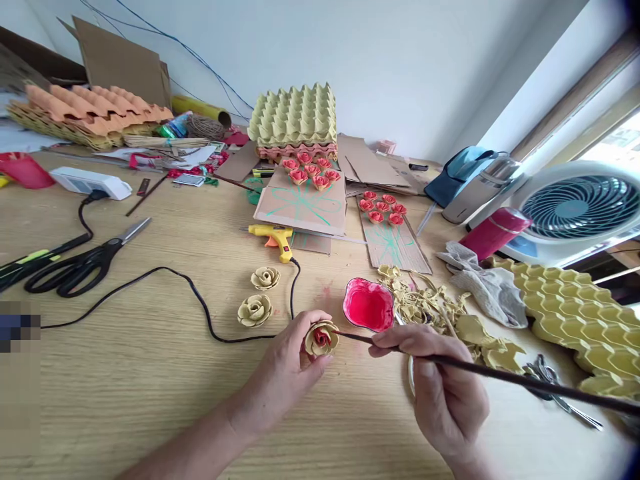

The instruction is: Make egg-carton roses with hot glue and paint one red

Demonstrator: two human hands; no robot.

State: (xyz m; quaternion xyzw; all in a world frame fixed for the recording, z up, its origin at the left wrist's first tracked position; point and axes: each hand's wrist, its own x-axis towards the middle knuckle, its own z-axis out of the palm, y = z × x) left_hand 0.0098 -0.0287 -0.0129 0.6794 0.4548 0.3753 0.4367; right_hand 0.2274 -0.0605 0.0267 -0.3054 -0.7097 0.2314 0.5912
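Between the fingers and thumb of my left hand (pixel 293 360) is a rose made of egg-carton pulp (pixel 323 339), its centre red and its outer petals pale yellow. My right hand (pixel 445 380) is closed on a long dark paintbrush (pixel 480 370), whose tip touches the rose's petals. Behind the two hands stands a small dish of red paint (pixel 370 305). Two unpainted roses lie to the left, one nearer (pixel 255 311) and one farther (pixel 265 278).
A yellow glue gun (pixel 275 239) and its black cord lie beyond the roses. Black scissors (pixel 90 263) are at left. Red roses (pixel 313 171) sit on cardboard at the back. Pulp scraps (pixel 435 300), a rag (pixel 487 283) and a yellow egg tray (pixel 575 313) fill the right side.
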